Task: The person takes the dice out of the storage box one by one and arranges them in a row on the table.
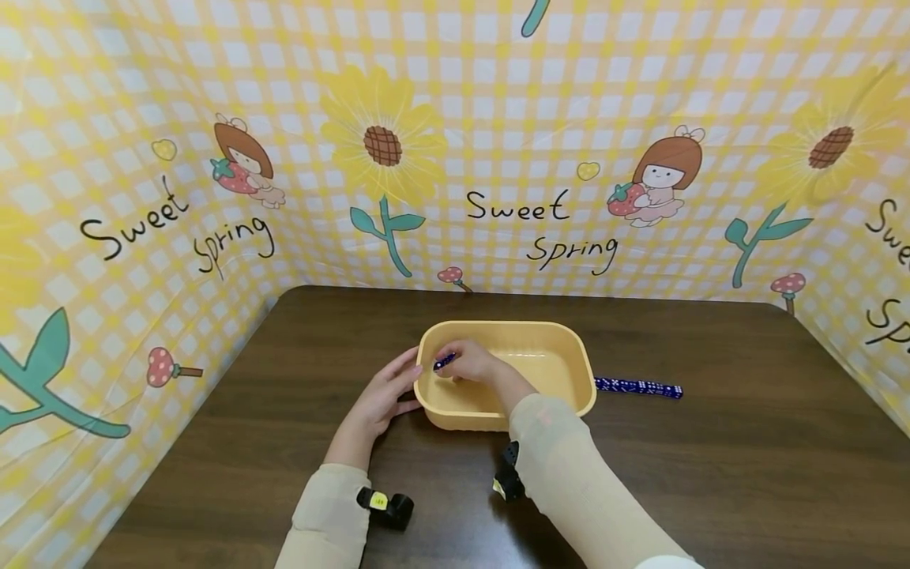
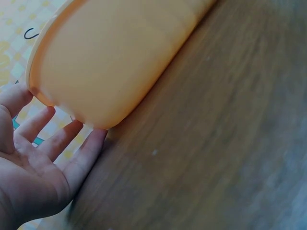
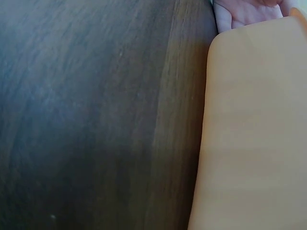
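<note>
A yellow plastic basin [image 1: 562, 367] stands on the table. My left hand [image 1: 384, 391] is at its left end, fingertips resting against the outer wall; in the left wrist view the fingers [image 2: 62, 139] are spread and nearly straight. Inside the basin, near its left end, my right hand [image 1: 469, 362] pinches a short piece made of dark blue dice [image 1: 445, 361] with white dots. How many dice it holds is too small to tell. In the right wrist view the basin's side [image 3: 254, 129] hides my right hand. A row of blue dice [image 1: 640, 386] lies right of the basin.
The dark wooden table [image 1: 711, 474] runs on all sides of the basin. A yellow checked cloth [image 1: 498, 142] with flowers and lettering hangs behind and at both sides. Each wrist wears a small black camera [image 1: 387, 506].
</note>
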Motion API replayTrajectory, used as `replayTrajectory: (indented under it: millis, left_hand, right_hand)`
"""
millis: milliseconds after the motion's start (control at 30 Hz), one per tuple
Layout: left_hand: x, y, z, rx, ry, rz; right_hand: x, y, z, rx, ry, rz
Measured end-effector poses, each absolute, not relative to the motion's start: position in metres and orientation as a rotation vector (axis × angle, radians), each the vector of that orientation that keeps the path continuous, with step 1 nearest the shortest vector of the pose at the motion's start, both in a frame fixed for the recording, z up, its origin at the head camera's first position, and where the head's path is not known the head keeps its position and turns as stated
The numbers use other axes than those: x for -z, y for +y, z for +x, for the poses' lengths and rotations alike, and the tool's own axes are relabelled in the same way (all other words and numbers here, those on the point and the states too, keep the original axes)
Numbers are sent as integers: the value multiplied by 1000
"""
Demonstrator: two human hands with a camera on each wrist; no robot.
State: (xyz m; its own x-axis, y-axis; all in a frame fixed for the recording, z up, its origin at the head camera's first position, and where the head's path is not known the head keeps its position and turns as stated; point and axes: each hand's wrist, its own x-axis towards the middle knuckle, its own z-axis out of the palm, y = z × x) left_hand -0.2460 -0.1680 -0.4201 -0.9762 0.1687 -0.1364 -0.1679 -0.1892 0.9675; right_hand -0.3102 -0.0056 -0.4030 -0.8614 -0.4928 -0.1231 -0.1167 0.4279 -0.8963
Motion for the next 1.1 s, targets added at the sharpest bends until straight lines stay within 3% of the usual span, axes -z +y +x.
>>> replayTrajectory:
  millis: [1100]
  left_hand:
    - [420, -168, -245, -2254, 1840, 5]
  right_hand:
    - [404, -6, -309, 1196, 2476, -734]
